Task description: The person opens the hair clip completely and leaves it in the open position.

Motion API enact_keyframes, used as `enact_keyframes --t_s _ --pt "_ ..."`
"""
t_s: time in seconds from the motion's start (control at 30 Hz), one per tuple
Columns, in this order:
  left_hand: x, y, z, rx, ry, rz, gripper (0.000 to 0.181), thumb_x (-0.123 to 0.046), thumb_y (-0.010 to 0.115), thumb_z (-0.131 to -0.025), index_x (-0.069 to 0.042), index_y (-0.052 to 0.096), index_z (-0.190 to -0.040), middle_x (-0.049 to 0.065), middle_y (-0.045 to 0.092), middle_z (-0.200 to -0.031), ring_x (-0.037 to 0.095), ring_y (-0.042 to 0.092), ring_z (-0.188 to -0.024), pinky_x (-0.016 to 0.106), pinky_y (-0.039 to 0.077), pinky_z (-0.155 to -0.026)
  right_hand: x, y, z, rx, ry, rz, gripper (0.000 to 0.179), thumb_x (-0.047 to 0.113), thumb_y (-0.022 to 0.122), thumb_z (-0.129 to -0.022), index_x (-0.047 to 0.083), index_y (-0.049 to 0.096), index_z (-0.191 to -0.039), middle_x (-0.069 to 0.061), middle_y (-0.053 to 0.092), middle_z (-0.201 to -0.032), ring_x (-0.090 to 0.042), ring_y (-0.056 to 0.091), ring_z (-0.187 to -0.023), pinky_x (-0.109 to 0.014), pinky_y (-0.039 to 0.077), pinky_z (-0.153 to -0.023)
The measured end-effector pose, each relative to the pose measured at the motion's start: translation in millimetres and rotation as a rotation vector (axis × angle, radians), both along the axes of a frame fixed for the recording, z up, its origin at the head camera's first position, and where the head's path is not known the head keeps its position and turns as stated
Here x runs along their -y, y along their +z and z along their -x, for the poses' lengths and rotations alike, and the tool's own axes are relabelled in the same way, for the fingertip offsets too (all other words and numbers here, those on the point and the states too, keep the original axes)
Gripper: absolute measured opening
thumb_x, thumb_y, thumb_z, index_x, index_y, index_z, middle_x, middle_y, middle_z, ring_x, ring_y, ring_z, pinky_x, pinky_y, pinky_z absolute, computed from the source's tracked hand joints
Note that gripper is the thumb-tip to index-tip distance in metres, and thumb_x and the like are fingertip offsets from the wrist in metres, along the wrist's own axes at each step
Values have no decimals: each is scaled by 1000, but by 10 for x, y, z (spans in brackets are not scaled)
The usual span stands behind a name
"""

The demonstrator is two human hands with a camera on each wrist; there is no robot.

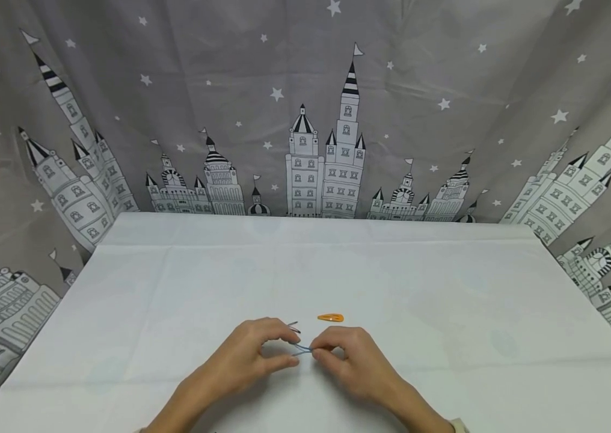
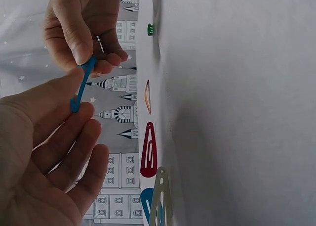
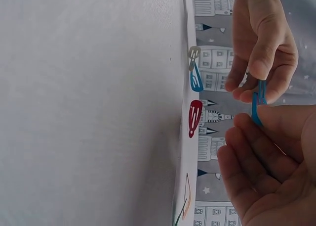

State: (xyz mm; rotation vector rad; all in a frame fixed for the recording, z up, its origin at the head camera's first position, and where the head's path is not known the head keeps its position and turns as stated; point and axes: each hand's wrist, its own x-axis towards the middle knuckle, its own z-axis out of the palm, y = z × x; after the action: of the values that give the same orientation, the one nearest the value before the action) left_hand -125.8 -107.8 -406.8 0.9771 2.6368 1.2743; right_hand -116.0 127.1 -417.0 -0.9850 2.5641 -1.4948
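A blue snap hair clip (image 1: 304, 349) is held up between both hands, above the white table. In the head view its two arms spread apart toward the left side. My left hand (image 1: 246, 356) has thumb and index finger at the ends of these arms, the other fingers loosely bent. The joined end is pinched by thumb and index finger of my right hand (image 1: 356, 364). Seen from the left wrist, the same clip (image 2: 83, 87) spans the gap between the two hands. Just beyond the right hand lies an orange hair clip (image 1: 331, 317).
Beyond the hands in the left wrist view lie a red clip (image 2: 148, 154), a grey clip (image 2: 162, 196) overlapping another blue clip (image 2: 146, 197), and a small green object (image 2: 150, 29). A grey castle-print curtain (image 1: 262, 78) hangs behind the white-covered table (image 1: 305, 270).
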Motion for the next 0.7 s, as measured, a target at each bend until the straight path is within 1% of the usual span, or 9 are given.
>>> enact_keyframes --t_s 0.2,0.3,0.47,0.7 --pt "0 -4 17 -3 8 -12 18 -16 81 -83 -13 75 -100 -8 70 -105 12 64 -104 34 53 -88 8 0 -10 27 -20 -14 8 3 69 -90 9 75 -93 4 72 -91 -4 63 -84 -31 53 -78" --pt "6 -19 28 12 11 -28 18 -14 81 -82 -12 75 -99 -5 71 -105 12 65 -103 34 53 -87 15 -12 -14 35 -30 -23 8 4 69 -90 9 75 -93 4 72 -92 -4 63 -85 -31 53 -79" --pt "35 -47 46 43 22 -23 17 -16 81 -83 -15 75 -99 -5 72 -107 10 64 -104 34 52 -88 41 -39 -15 11 -48 -19 7 4 69 -90 7 74 -94 2 72 -92 -5 63 -85 -30 53 -78" --pt "61 -62 58 44 34 2 16 -16 81 -83 -15 75 -98 -7 72 -108 8 64 -100 34 52 -85 102 -65 -12 -17 -90 -25 7 -1 70 -88 4 74 -92 0 73 -91 -5 63 -83 -29 53 -76"
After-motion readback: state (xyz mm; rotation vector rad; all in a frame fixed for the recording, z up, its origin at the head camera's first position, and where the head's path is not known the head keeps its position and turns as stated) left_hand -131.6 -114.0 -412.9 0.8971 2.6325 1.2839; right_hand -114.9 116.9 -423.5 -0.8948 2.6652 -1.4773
